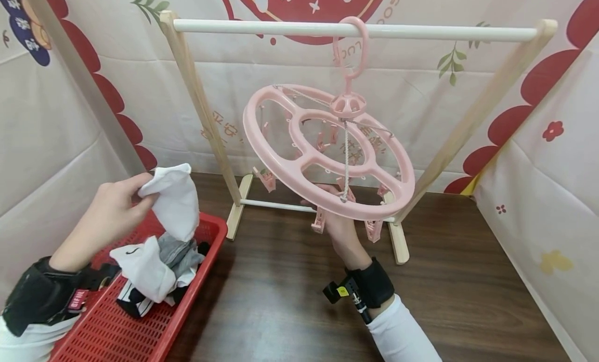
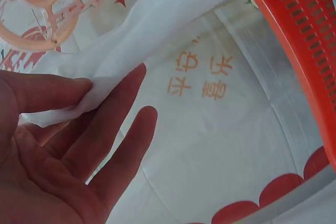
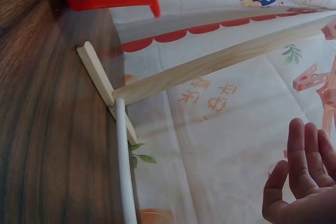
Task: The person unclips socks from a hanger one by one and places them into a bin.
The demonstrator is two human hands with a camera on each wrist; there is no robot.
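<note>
Over the red basket (image 1: 218,232), my left hand (image 1: 109,208) pinches a white sock (image 1: 177,203) by its upper edge, and the sock hangs down from the fingers. In the left wrist view, thumb and index finger grip the sock's cloth (image 2: 142,24) while other fingers extend. My right hand (image 1: 340,229) reaches under the pink round clip hanger (image 1: 348,105), partly hidden behind its ring and clips. The right wrist view shows that hand's fingers (image 3: 298,156) extended and holding nothing, near the pink clips (image 3: 312,78).
The hanger hooks over the white top rod (image 1: 262,27) of a wooden rack (image 1: 201,102). A white sock (image 1: 145,268), a grey sock (image 1: 175,255) and black-and-white socks lie in the basket. Printed cloth walls (image 1: 547,185) stand around the brown table (image 1: 281,299).
</note>
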